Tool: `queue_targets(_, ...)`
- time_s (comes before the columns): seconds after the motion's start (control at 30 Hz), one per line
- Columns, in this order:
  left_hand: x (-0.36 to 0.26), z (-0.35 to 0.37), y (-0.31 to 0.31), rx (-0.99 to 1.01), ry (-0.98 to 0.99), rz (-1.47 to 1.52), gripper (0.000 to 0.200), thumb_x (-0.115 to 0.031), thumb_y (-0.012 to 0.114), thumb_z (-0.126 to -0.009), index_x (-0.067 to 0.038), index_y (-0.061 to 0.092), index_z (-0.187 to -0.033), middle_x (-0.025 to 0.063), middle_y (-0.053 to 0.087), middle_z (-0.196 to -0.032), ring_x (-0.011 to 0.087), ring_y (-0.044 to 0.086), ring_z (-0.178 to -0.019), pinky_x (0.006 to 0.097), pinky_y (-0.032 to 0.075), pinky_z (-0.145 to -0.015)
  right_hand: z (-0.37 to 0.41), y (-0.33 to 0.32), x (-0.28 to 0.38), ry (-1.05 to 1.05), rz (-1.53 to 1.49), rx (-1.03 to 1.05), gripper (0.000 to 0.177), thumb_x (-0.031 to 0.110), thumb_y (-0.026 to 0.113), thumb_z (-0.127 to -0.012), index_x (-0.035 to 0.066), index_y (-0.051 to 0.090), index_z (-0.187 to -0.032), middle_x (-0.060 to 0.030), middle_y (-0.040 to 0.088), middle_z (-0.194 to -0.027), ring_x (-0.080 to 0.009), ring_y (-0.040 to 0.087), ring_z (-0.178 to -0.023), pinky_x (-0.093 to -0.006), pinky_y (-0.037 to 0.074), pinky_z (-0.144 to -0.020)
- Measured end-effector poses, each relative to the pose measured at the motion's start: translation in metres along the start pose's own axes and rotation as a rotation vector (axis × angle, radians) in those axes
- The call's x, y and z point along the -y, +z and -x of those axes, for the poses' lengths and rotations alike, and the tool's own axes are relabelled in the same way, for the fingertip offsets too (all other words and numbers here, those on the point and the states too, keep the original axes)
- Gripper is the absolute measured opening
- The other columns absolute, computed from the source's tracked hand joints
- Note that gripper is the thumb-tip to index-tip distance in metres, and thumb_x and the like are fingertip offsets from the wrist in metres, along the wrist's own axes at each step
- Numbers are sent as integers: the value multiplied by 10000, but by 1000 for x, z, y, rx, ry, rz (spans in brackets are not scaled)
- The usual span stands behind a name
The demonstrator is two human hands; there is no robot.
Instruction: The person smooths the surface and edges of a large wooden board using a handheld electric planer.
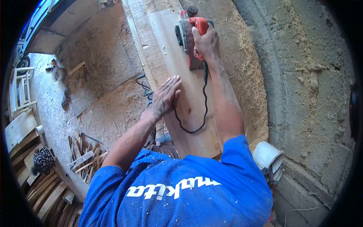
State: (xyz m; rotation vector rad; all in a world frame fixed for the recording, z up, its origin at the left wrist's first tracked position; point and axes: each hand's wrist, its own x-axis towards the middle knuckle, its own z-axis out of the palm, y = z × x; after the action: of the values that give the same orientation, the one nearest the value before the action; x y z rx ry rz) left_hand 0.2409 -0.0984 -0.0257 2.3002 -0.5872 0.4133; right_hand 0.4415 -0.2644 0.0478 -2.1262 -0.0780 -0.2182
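Observation:
My right hand (pixel 207 44) is wrapped round the red handle of an electric hand planer (pixel 186 39), which sits on a pale wooden board (pixel 166 41) at the far end. A black power cord (pixel 204 113) runs from the planer's rear and loops back across the board towards my left wrist. Flat on the wood, near the board's left edge, lies my left hand (pixel 165 94), its fingers stretched out and close together. Part of the cord passes beneath or beside that hand. Small white chips dot the board's surface.
Curled shavings (pixel 249 68) line the bench's right side, next to a rough grey wall (pixel 302 83). A white bucket-like container (pixel 267 155) stands near my right elbow. Wood offcuts (pixel 85 157) and stacked curved pieces (pixel 47 196) lie lower left. Sawdust covers the floor (pixel 100 109).

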Motion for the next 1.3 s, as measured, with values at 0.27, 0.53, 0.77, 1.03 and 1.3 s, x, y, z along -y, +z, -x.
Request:
queue_targets(0.27, 6, 1, 0, -1, -41, 91, 319, -168, 583, -1016, 42, 640, -1250, 236, 658, -1343, 358, 647, -1259, 459, 482, -1125, -145, 79, 17, -37, 59, -6, 292, 300, 646, -934, 63, 705, -1092, -125, 687, -640, -234, 707, -515, -386, 577, -478)
queue_targets(0.53, 15, 13, -18, 22, -39, 326, 246, -141, 592, -1011, -10, 665, -1206, 186, 708, -1263, 327, 694, -1170, 452, 538, -1045, -138, 99, -15, -149, 44, -56, 249, 260, 620, -968, 128, 700, -1163, -105, 672, -680, -194, 667, -488, -359, 535, -424)
queue_targets(0.77, 15, 162, -70, -275, -387, 276, 376, -235, 436, -1116, 37, 639, -1277, 223, 675, -1318, 347, 631, -1273, 417, 465, -1097, 173, -16, 27, -68, 2, -49, 343, 248, 685, -912, 16, 667, -1164, -247, 724, -1010, -415, 720, -966, -482, 562, -844)
queue_targets(1.03, -44, 293, -76, -280, -724, 234, 448, -279, 404, -1129, 45, 647, -1320, 225, 679, -1332, 328, 622, -1298, 389, 457, -1103, 525, -122, 51, 299, 90, 53, 359, 260, 688, -949, -3, 624, -1184, -272, 703, -992, -464, 702, -936, -512, 541, -782)
queue_targets(1.3, -60, 310, -65, -343, -763, 299, 427, -273, 418, -1131, 30, 667, -1302, 193, 720, -1250, 258, 675, -1184, 367, 500, -1054, 613, -130, 67, 303, 136, 140, 351, 265, 693, -946, 47, 607, -1208, -231, 699, -929, -460, 704, -845, -497, 544, -741)
